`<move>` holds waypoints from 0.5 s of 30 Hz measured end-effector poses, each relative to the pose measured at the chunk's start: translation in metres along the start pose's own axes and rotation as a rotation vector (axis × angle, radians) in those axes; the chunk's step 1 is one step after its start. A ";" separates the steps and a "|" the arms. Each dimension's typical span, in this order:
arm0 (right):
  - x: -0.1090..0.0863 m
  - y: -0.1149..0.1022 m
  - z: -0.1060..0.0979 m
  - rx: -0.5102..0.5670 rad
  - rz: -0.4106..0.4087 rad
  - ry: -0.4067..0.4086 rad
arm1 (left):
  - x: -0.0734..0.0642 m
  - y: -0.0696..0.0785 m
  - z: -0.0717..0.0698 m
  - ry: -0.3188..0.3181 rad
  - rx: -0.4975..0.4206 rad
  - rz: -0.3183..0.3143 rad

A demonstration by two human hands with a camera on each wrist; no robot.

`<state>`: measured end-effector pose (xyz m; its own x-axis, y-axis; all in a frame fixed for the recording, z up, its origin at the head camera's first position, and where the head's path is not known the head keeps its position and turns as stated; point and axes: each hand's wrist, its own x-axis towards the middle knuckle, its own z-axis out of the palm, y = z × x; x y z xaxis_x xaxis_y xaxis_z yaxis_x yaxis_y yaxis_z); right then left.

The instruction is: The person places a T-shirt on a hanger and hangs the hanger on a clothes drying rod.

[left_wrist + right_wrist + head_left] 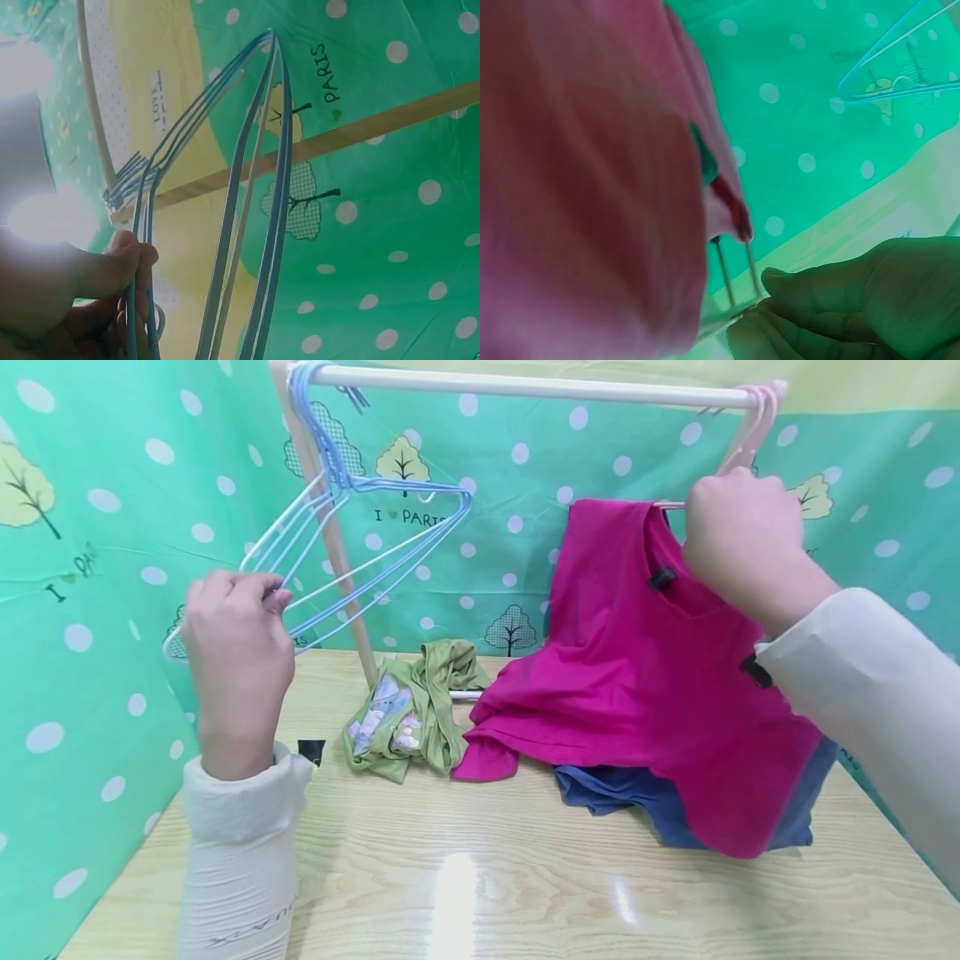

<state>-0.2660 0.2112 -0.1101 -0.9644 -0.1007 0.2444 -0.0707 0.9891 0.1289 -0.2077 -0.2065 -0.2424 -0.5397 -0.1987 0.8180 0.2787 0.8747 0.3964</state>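
1 magenta top (637, 668) (likely soft, light): best held by pink hanger (740, 458), where right hand (746, 539) grips; left hand (236, 656) pinches blue hangers (341, 477).

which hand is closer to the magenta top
Right. The right hand is up beside the neckline of the magenta top; the left hand is well away to the left of it, holding the blue hangers.
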 end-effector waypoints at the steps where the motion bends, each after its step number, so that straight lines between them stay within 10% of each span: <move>1: 0.000 -0.003 0.001 0.001 -0.002 0.002 | 0.000 0.000 0.000 -0.002 0.005 -0.010; 15: -0.003 -0.034 0.029 0.053 -0.091 0.065 | -0.001 0.004 -0.004 0.014 0.054 -0.099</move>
<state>-0.2680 0.1810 -0.1435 -0.9351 -0.1951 0.2960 -0.1719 0.9798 0.1026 -0.2029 -0.2040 -0.2402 -0.5515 -0.2913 0.7817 0.1812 0.8728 0.4531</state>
